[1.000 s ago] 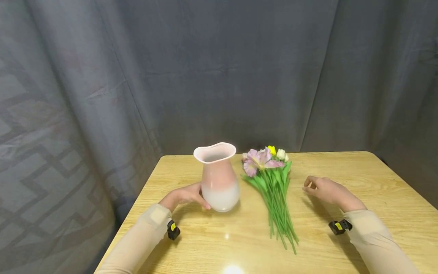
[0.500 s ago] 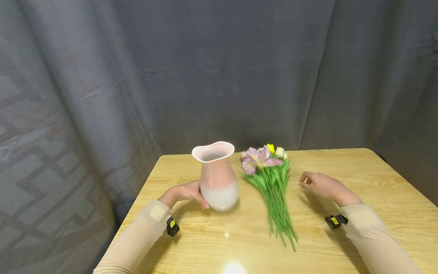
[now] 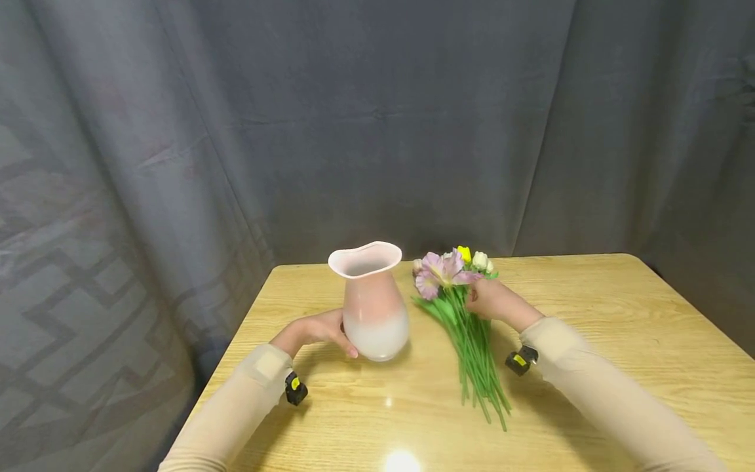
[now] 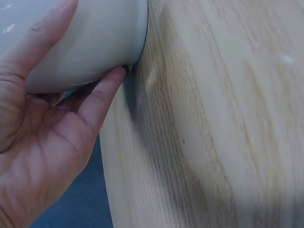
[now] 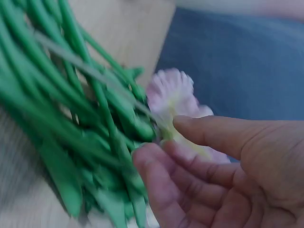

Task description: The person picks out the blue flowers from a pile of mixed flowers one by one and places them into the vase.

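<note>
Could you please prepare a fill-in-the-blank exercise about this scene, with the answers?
The left hand holds the vase, pink above and ____ below.
In the head view, the flowers lie to the vase's ____.
The right hand is at the flowers, whose stems are ____.
Beside white blooms, one small flower is ____.

Missing words: white; right; green; yellow.

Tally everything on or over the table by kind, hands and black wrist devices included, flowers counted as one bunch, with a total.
Vase: 1
Bunch of flowers: 1
Hands: 2 (left hand, right hand)
Black wrist devices: 2 (left device, right device)
Total: 6
</note>
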### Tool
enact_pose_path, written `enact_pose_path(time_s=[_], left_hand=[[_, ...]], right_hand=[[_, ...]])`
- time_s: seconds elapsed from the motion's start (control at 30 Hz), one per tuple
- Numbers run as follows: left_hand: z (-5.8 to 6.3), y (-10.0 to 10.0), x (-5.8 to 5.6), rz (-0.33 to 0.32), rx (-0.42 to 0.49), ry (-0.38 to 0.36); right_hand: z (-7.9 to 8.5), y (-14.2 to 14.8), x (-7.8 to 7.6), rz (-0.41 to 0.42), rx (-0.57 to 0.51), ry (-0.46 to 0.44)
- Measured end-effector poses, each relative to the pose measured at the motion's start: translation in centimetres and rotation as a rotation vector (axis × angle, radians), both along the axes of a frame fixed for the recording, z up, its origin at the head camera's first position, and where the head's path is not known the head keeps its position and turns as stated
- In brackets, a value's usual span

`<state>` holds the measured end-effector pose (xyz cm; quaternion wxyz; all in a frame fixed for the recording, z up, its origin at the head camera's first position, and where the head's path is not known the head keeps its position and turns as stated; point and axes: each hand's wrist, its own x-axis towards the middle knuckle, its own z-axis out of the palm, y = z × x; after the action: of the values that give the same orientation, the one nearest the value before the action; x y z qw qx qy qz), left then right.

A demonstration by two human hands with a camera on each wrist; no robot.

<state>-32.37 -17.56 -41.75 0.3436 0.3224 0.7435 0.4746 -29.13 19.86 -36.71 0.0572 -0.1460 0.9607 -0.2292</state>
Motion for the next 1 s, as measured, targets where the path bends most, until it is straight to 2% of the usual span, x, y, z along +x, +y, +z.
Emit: enact_pose_path(time_s=[0.1,0.27,0.43,0.53,0.6,0.67,0.77,0.87,0.93,1.0], left_hand=[[0.0,0.0,0.0,-0.003,0.009,-0.001],[0.1,0.1,0.0,-0.008,-0.005,-0.001],[0.1,0.3,-0.1,-0.027,-0.007,0.0],[0.0,0.5,-0.2,-0.031,-0.004,-0.003],[-0.1,0.6,-0.3,-0.035,-0.002,-0.005],[-0.1,0.6,-0.3,-0.038,0.005,-0.009],[-0.1,0.6,-0.3,-0.047,0.016,-0.014],[-0.1,0.6,-0.2,-0.048,0.019,-0.015],[0.0,0.6,-0.1,-0.044,0.017,-0.017],[0.0,0.5,0.0,-0.039,0.011,-0.018]], right_hand=[[-0.7,-1.1,-0.5,-0.038,0.002,-0.071],[-2.2,-1.7,-0.7,-0.089,-0.03,-0.113],[-2.9,-1.6,-0.5,-0.139,-0.156,-0.103],[-2.6,-1.3,-0.2,-0.147,-0.271,-0.084],[-1.9,-1.0,0.0,-0.141,-0.333,-0.034],[-0.9,-0.3,0.1,-0.142,-0.368,0.064],[1.1,1.1,0.3,-0.191,-0.398,0.275],[3.0,3.0,0.6,-0.284,-0.403,0.454],[3.9,4.6,0.8,-0.343,-0.364,0.521],[4.5,6.2,0.9,-0.384,-0.316,0.522]])
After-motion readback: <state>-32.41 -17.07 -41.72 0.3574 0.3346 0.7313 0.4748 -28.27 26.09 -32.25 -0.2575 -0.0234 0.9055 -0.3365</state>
